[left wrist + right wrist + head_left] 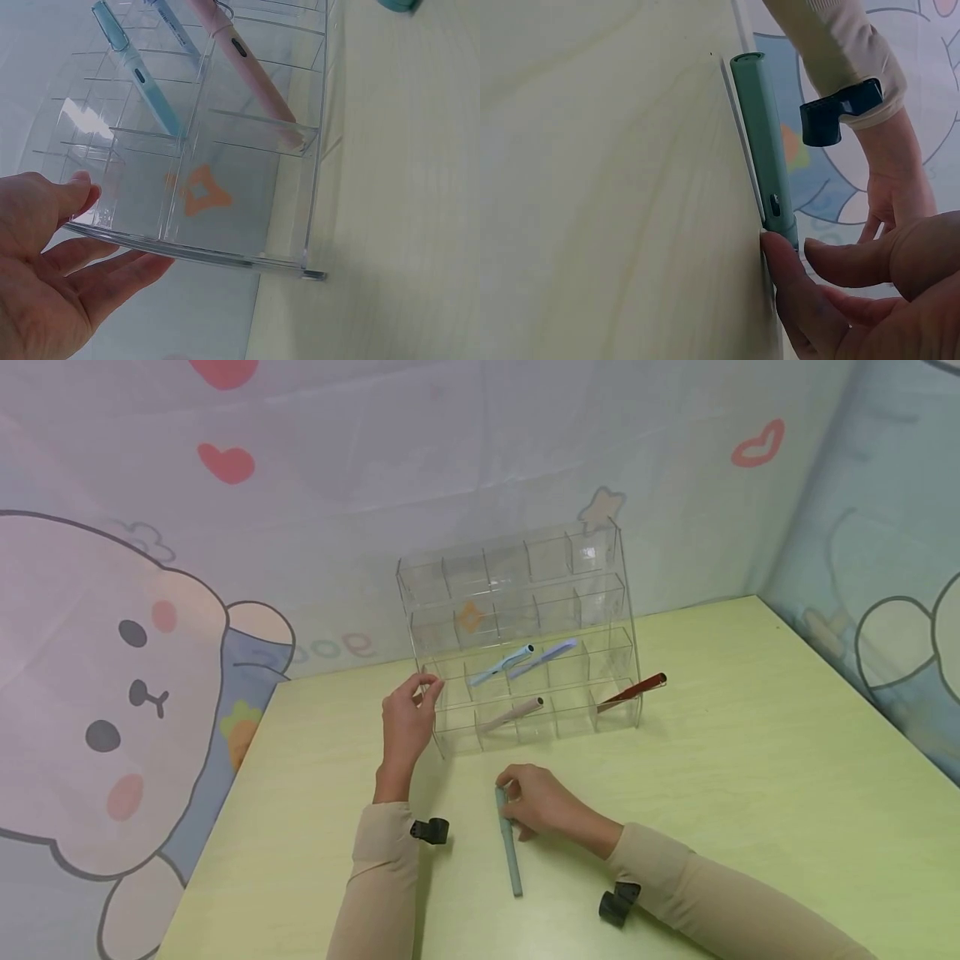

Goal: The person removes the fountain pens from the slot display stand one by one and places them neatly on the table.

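Note:
A clear acrylic organizer (517, 610) with several compartments stands on the yellow-green table (750, 760). It holds a light blue pen (501, 665), a purple pen (543, 657), a pink pen (513, 713) and a dark red pen (632, 691). My left hand (408, 718) holds the organizer's left side wall, thumb on one face and fingers on the other (52, 277). A green pen (508, 843) lies flat on the table in front of the organizer. My right hand (536, 802) pinches its far end, the thumb (780, 262) pressed against the pen (759, 135).
Cartoon-printed fabric walls (112, 693) close in the table at the back, left and right. Bare tabletop lies to the right of the organizer and near the front edge. A small black camera mount sits on each wrist (430, 831) (618, 903).

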A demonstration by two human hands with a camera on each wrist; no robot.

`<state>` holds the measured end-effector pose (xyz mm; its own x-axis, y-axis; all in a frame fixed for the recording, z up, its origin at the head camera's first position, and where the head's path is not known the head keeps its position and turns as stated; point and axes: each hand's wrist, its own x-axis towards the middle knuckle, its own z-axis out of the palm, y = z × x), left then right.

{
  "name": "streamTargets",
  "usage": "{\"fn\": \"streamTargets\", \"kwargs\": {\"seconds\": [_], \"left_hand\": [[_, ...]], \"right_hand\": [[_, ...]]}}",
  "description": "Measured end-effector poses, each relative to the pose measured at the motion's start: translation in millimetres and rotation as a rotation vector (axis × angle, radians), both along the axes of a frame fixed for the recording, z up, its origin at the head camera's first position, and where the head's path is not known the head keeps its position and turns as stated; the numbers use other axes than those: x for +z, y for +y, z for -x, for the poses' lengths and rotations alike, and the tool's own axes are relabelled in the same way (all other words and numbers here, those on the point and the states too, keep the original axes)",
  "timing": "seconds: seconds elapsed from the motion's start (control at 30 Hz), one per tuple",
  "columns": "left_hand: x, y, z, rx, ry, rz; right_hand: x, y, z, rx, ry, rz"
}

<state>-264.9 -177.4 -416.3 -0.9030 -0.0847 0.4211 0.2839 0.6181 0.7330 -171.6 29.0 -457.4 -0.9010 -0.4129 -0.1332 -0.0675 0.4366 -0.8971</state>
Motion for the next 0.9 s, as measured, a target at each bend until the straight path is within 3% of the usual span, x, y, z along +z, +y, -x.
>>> {"fn": "streamTargets", "kwargs": {"seconds": [0.43,0.7,0.9], "left_hand": [[-2.2,-1.2,2.1,-0.014,0.003,-0.005],[-1.5,-1.7,-0.9,-0.014,-0.006,-0.017],[-0.9,-0.5,0.7,-0.018,0.006,-0.012]], "right_hand": [[9.8,3.0,4.1,-0.023,0.024,-0.019],[29.5,13.8,1.8,0.006,0.082,0.050],[52.0,24.6,1.4,-0.033,0.098,0.091]]}}
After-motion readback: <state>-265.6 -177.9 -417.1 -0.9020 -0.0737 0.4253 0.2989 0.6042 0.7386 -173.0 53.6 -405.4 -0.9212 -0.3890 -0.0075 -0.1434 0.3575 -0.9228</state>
